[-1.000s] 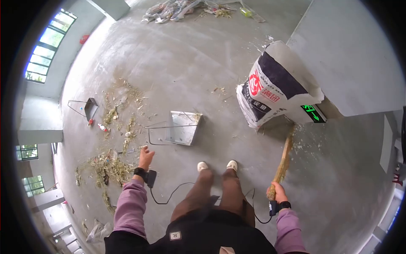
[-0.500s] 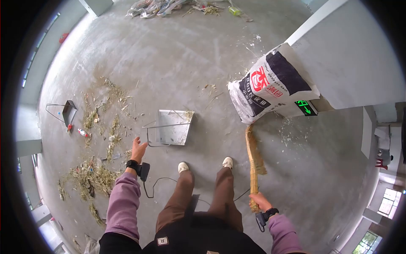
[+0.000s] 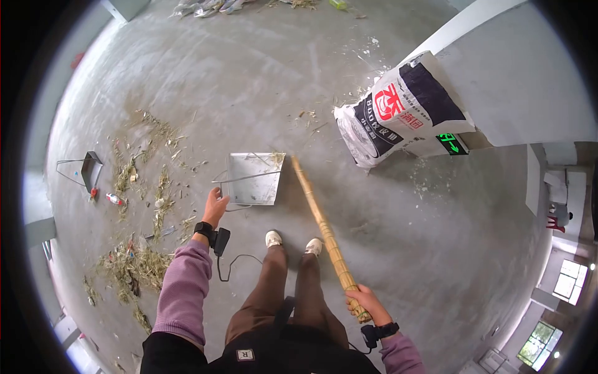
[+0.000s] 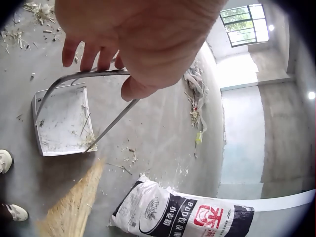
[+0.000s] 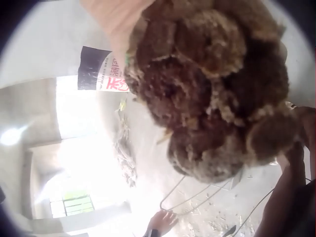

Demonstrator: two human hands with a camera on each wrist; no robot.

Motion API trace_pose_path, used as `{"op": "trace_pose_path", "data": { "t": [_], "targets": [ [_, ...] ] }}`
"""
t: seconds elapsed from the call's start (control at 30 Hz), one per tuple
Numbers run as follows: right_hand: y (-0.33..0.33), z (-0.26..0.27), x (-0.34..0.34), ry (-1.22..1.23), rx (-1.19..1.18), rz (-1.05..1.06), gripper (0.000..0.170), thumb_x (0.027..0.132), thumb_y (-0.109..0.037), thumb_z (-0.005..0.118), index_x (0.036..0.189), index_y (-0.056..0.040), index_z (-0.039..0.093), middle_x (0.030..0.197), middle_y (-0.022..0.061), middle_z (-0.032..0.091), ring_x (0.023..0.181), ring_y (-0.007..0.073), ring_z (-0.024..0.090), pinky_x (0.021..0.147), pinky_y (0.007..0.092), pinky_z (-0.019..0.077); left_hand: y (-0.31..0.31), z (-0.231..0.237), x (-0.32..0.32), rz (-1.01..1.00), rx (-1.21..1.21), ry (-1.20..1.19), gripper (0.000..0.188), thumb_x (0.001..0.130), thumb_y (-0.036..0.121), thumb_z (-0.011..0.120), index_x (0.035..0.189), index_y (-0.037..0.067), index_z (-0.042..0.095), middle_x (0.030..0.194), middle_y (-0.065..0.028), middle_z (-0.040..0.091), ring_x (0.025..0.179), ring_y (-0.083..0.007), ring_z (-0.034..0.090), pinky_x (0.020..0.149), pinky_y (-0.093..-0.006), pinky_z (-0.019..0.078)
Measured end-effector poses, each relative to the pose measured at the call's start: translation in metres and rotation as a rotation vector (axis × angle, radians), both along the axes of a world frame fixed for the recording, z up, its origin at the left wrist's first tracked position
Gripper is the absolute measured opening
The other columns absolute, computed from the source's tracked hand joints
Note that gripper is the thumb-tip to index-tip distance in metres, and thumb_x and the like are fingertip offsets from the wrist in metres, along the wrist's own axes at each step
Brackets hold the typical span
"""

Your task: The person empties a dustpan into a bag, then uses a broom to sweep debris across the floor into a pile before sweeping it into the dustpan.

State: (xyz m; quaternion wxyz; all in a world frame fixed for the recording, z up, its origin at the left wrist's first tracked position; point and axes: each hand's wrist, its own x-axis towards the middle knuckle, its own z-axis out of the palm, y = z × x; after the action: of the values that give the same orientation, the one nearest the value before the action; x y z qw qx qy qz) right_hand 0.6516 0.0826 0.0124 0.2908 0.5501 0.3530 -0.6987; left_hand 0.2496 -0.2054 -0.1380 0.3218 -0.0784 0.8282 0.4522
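Note:
A metal dustpan point(image 3: 254, 181) with a wire handle point(image 4: 106, 74) lies on the floor ahead of the feet, a few straw bits inside it. My left hand point(image 3: 215, 207) is at the end of that handle. In the left wrist view its fingers reach out loosely beside the wire, and the thumb overlaps it. My right hand point(image 3: 366, 302) grips a straw broom point(image 3: 327, 237) near its butt end. The broom slants forward and left, its far end beside the dustpan's right edge. Bundled stalk ends point(image 5: 197, 89) fill the right wrist view.
A printed white sack point(image 3: 389, 118) leans by a wall corner, near a green lit sign point(image 3: 453, 144). Straw litter point(image 3: 137, 268) spreads along the left, with a second dustpan point(image 3: 91, 169) beyond. Plastic rubbish point(image 3: 212, 6) lies at the far side. A cable hangs from the left wrist.
My right hand has swung the broom leftward, from beside the sack to the dustpan's right edge. My left hand has moved in to the dustpan's handle. The dustpan stays on the floor.

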Motion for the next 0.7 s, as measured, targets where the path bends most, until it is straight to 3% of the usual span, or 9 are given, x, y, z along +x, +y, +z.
{"op": "trace_pose_path", "data": {
  "t": [0.17,0.27,0.3,0.4,0.43,0.53,0.7],
  "targets": [
    [0.015,-0.016,0.006,-0.008,0.104,-0.182,0.022,0.082,-0.019,0.055,0.095,-0.0032,0.047,0.069,0.0094,0.053,0.051,0.0173,0.054,0.042,0.0298,0.0459,0.011,0.002,-0.006,0.054,0.058,0.013,0.060,0.075,0.023,0.060,0.123,-0.006,0.038,0.105,-0.0157,0.055,0.093,-0.0215,0.054,0.079,-0.0296,0.0433],
    [0.039,-0.047,-0.007,-0.044,0.040,-0.333,0.024,0.081,-0.021,0.056,0.090,-0.0007,0.047,0.065,0.0096,0.054,0.048,0.0191,0.054,0.041,0.0314,0.0464,0.006,-0.028,-0.008,0.089,-0.004,0.074,0.057,0.076,0.028,0.062,0.119,-0.004,0.042,0.098,-0.0099,0.055,0.085,-0.0167,0.052,0.074,-0.0284,0.0422],
    [0.040,-0.045,-0.024,-0.064,0.119,-0.246,0.024,0.082,-0.022,0.056,0.088,-0.0001,0.048,0.064,0.0099,0.054,0.048,0.0194,0.055,0.042,0.0315,0.0465,0.006,-0.028,-0.009,0.130,0.027,0.077,0.044,0.079,0.036,0.060,0.101,0.000,0.051,0.082,-0.0076,0.056,0.070,-0.0160,0.054,0.064,-0.0293,0.0439],
    [0.024,-0.053,-0.055,-0.050,0.016,-0.154,0.022,0.083,-0.022,0.055,0.087,-0.0019,0.047,0.066,0.0094,0.055,0.052,0.0178,0.055,0.045,0.0303,0.0465,-0.012,-0.010,-0.005,0.193,0.118,-0.303,0.046,0.079,0.044,0.058,0.083,-0.001,0.055,0.067,-0.0085,0.057,0.057,-0.0163,0.055,0.054,-0.0294,0.0437],
    [0.013,-0.050,-0.067,-0.033,0.032,-0.132,0.022,0.083,-0.022,0.056,0.088,-0.0022,0.047,0.066,0.0088,0.055,0.051,0.0177,0.055,0.045,0.0309,0.0468,-0.014,-0.005,0.007,0.280,0.163,-0.281,0.046,0.081,0.049,0.054,0.065,0.006,0.049,0.052,-0.0030,0.048,0.044,-0.0146,0.046,0.045,-0.0295,0.0391],
    [-0.014,-0.045,-0.095,0.070,0.026,-0.031,0.023,0.083,-0.022,0.056,0.090,-0.0021,0.047,0.066,0.0085,0.055,0.052,0.0177,0.055,0.045,0.0307,0.0468,-0.051,-0.014,0.033,0.487,0.246,-0.363,0.045,0.082,0.048,0.053,0.060,0.010,0.043,0.050,-0.0006,0.040,0.042,-0.0137,0.040,0.044,-0.0295,0.0376],
    [-0.010,-0.014,-0.135,0.158,-0.070,-0.007,0.026,0.083,-0.023,0.057,0.095,-0.0006,0.050,0.070,0.0089,0.056,0.052,0.0157,0.055,0.045,0.0278,0.0477,-0.131,-0.004,0.062,0.569,0.426,-0.446,0.040,0.085,0.042,0.053,0.060,0.014,0.039,0.049,0.0018,0.034,0.040,-0.0123,0.034,0.042,-0.0279,0.0342]
  ]
}}
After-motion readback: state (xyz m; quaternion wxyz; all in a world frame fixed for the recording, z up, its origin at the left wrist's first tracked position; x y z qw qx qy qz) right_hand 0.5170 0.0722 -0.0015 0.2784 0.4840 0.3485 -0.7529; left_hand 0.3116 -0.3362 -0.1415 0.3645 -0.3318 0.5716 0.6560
